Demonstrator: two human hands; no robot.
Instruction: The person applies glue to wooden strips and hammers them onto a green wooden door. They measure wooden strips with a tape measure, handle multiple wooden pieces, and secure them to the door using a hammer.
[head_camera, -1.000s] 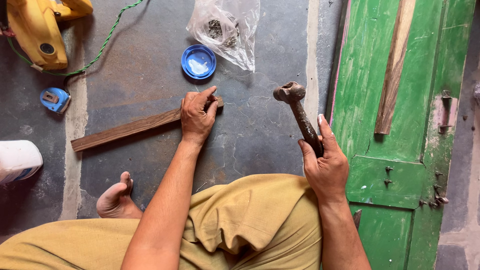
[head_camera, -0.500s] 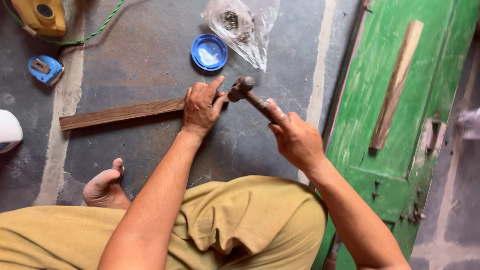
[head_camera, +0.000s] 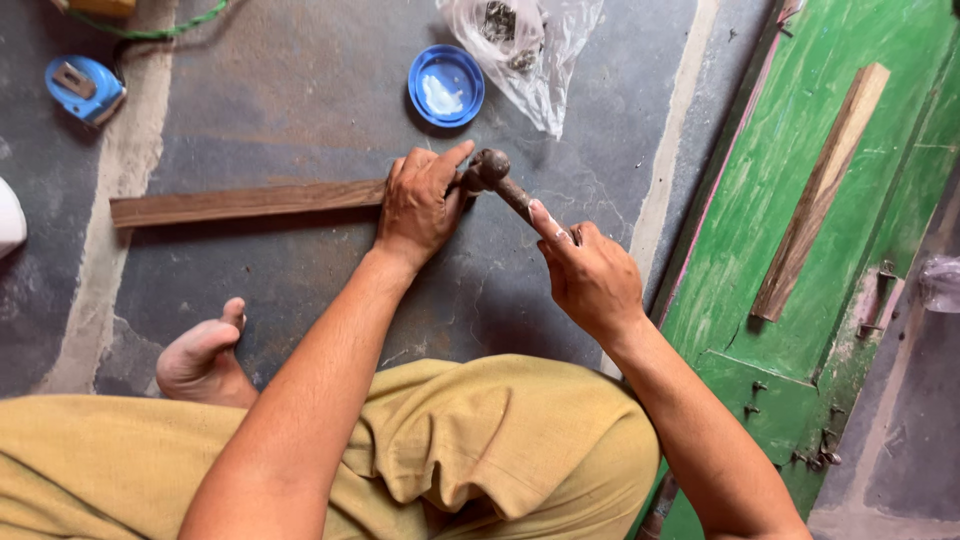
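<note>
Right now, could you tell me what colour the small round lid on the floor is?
Blue; the round lid shows clearly in the head view.

- Far of the hammer head (head_camera: 490, 166), a blue lid (head_camera: 446, 85) and a plastic bag (head_camera: 525, 45) crowd the floor.
- The green door (head_camera: 850, 250) blocks the right.
- Bare floor (head_camera: 300, 110) lies open far-left, up to the tape measure (head_camera: 86, 89).
</note>
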